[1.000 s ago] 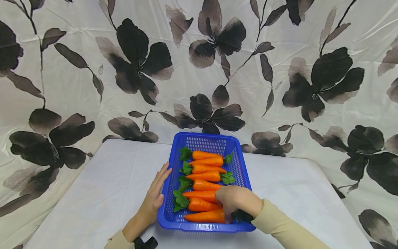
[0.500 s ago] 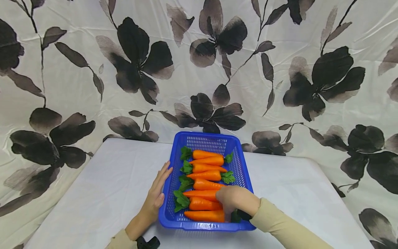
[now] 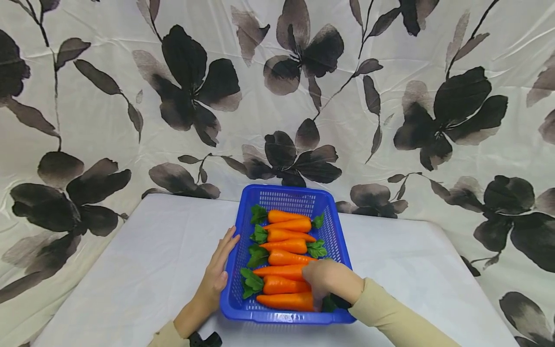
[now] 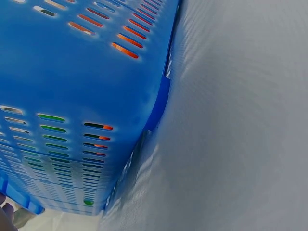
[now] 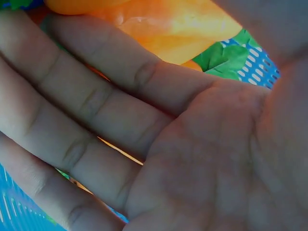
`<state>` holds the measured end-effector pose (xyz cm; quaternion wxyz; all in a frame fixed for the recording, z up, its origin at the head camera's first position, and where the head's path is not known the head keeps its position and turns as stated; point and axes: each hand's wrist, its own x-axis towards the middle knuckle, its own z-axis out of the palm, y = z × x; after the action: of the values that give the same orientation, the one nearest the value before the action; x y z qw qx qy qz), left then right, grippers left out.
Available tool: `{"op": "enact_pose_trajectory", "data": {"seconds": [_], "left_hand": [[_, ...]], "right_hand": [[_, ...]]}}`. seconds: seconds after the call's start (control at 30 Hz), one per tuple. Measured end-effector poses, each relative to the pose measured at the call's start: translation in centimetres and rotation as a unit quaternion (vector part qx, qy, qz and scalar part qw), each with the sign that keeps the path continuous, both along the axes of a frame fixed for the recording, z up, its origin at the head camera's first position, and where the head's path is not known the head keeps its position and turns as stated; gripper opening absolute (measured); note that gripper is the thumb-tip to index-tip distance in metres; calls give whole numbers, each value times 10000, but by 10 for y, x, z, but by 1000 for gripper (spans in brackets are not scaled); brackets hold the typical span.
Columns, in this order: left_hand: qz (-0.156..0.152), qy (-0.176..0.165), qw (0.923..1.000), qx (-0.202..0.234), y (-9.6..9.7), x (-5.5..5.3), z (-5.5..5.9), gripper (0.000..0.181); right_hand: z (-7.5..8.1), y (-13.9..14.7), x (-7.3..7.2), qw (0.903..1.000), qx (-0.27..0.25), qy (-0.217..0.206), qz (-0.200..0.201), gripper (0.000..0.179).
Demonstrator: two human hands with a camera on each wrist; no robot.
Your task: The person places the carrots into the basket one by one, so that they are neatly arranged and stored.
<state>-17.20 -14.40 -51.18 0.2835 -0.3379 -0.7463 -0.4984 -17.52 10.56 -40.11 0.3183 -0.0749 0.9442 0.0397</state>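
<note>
Several orange carrots with green leafy tops lie crosswise in a blue plastic basket point(image 3: 231, 289). My left hand point(image 3: 215, 274) rests against the basket's left side, its fingers extended along the rim. Inside the basket, at the front right, my right hand point(image 3: 329, 279) reaches down and holds the nearest carrot point(image 3: 284, 302) near its leafy end. That hand hides the right ends of the front carrots. In the right wrist view, the fingers point(image 5: 96, 101) lie alongside an orange carrot point(image 5: 178, 29), with the thumb across from them. Through the slots in the left wrist view, bits of orange and green show.
The basket stands on a table with a white cover point(image 3: 173, 226). Behind hangs a white cloth point(image 3: 243, 159) printed with dark flowers. A black strap-like device point(image 3: 205, 340) is on the left wrist.
Both hands, the basket and the carrots stay nearly where they were. Only slight shifts of the view and the right hand show.
</note>
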Motion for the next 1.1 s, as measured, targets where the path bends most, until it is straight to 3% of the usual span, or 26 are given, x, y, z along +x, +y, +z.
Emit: {"op": "enact_pose_trajectory", "data": {"seconds": [0.2, 0.37, 0.53, 0.63, 0.93, 1.03, 1.1], "left_hand": [[-10, -22, 10000, -36, 0, 0, 3, 70], [5, -58, 10000, -45, 0, 1, 3, 70], [-4, -49, 10000, -51, 0, -1, 3, 69], [1, -70, 10000, -61, 0, -1, 3, 70], [29, -72, 9999, -72, 0, 2, 1, 70], [34, -11, 10000, -38, 0, 2, 1, 70], [23, -1, 10000, -19, 0, 2, 1, 70]], "right_hand": [[-2, 1, -3, 9984, -204, -67, -515, 78], [-5, 3, -7, 9996, -189, -191, -70, 74], [7, 12, -4, 9951, -434, -28, 885, 37], [16, 16, 0, 9891, -622, 49, 1331, 33], [20, 20, 2, 9858, -922, 43, 1402, 30], [27, 26, 1, 9818, -1359, 49, 1323, 29], [33, 32, -1, 9742, -1859, 73, 1280, 28]]}}
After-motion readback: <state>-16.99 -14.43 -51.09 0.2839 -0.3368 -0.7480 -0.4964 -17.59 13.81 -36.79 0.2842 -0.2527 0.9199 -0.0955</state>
